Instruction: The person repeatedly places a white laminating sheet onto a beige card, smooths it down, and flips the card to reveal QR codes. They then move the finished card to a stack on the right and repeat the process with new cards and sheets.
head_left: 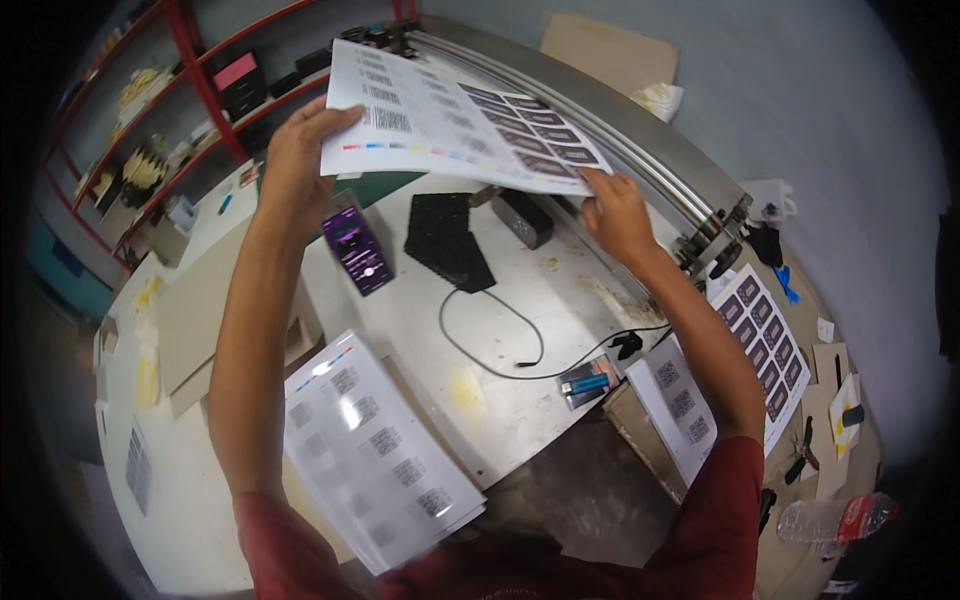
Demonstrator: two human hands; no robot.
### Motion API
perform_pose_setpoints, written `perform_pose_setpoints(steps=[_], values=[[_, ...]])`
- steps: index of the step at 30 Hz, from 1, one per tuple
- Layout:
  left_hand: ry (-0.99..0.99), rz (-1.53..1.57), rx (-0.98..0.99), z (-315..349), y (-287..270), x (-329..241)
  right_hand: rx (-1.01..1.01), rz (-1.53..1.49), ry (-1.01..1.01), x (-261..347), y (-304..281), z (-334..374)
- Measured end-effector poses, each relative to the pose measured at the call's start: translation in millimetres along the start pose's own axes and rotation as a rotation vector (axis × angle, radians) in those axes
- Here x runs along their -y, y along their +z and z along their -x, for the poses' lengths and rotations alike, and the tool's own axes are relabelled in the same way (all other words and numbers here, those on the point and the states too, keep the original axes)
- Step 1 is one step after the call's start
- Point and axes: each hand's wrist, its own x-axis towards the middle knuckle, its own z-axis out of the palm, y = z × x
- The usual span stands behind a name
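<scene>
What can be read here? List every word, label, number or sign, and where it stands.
Held sheet: print too blurred to read.
Sheets at lower left: square codes, no readable words.
Code sheet at right: square codes, unreadable.
Dark-labelled sheet: too small.
Phone: screen text too small.
Bottle's red label: white lettering, not copied out.
Shirt: lettering cut off, unreadable.

One view serves here, taken by the left of two fisheye cameras worn on the person's head, looking down and forward over the white surface (585,325). It sits close, within arm's reach: the forearms (255,345) rise from the lower edge to the left hand (303,140) and right hand (620,222). Its wide sweep takes in red shelves (205,90) upper left and a grey wall (800,110) upper right, edges bending toward the dark rim.
</scene>
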Motion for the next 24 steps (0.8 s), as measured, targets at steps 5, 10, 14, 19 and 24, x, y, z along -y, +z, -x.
perform_pose_setpoints(steps=[5,10,14,19,24], values=[[0.707,-0.600,-0.228,54.7,-84.7,-60.3,-0.225,-0.024,-0.059,72.6,-75.5,-45.3],[0.662,0.093,-0.037,167.2,-95.5,-131.4,0.069,-0.338,-0.120,90.0,-184.5,-98.9],[0.666,-0.714,-0.323,245.8,-131.9,-152.5,0.600,-0.676,-0.243,147.8,-223.0,-194.6],[0.307,-0.832,-0.534,320.1,-201.6,-152.0,0.730,-0.881,-0.261,239.7,-80.6,-177.9],[-0.158,-0.659,-0.689,397.4,-294.5,-38.5,0.879,-0.468,-0.400,366.1,25.6,-62.3]])
